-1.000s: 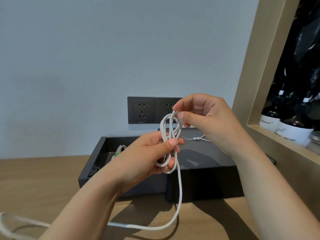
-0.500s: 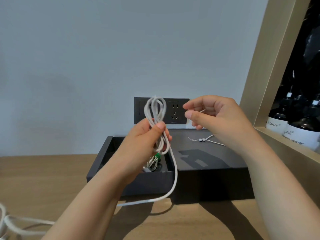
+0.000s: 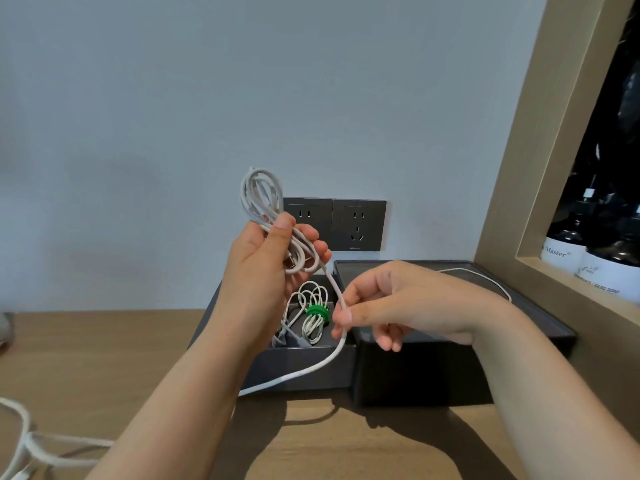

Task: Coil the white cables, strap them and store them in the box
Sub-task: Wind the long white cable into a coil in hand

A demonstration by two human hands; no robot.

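Observation:
My left hand (image 3: 266, 268) grips a bundle of white cable loops (image 3: 261, 195) that stand up above the thumb. The loose tail (image 3: 337, 351) of the same cable drops from the bundle and runs down to the left across the table. My right hand (image 3: 391, 306) pinches that tail between thumb and forefinger just below the bundle. Behind my hands lies the open dark box (image 3: 311, 368), holding a coiled white cable bound with a green strap (image 3: 317, 310). The box's lid (image 3: 450, 372) sits to the right with a thin white strap (image 3: 485, 277) on top.
The wooden table (image 3: 86, 358) carries more slack white cable (image 3: 31, 441) at the lower left. Dark wall sockets (image 3: 358, 225) are behind the box. A wooden shelf frame (image 3: 519, 168) with dark bottles (image 3: 568, 237) stands at the right.
My right hand has dropped from beside the loops to the hanging tail and pinched it. My left hand has lifted the bundle a little higher.

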